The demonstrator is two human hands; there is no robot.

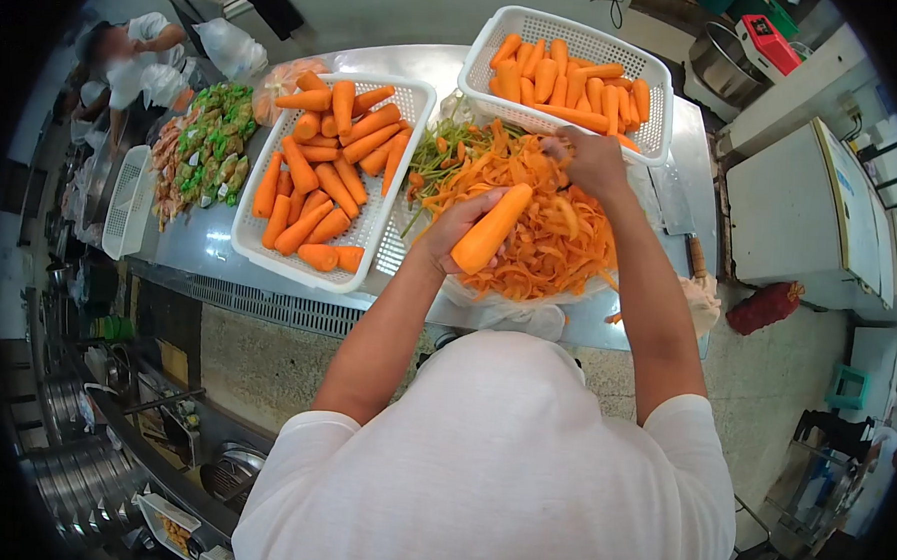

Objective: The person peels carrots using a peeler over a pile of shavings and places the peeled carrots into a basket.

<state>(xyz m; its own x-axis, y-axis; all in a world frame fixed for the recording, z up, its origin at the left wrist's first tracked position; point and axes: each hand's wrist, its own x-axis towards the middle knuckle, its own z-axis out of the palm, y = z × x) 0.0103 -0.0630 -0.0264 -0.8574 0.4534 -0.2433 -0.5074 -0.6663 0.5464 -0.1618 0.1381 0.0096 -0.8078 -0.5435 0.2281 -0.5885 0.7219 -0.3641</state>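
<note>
A smooth, bright orange carrot lies tilted in my left hand, whose fingers wrap round it from beneath. My right hand is above the far side of a heap of carrot peels, with its fingers curled. What those fingers hold, if anything, cannot be made out. Green carrot tops lie at the heap's left edge. To the left, a white perforated basket holds several carrots. Just beyond my right hand, another white basket contains several smooth carrots.
A cleaver lies on the metal table at the right. Green and orange wrapped bundles are piled at the far left, beside a narrow white basket. Another person is at the upper left. A red sack rests on the floor.
</note>
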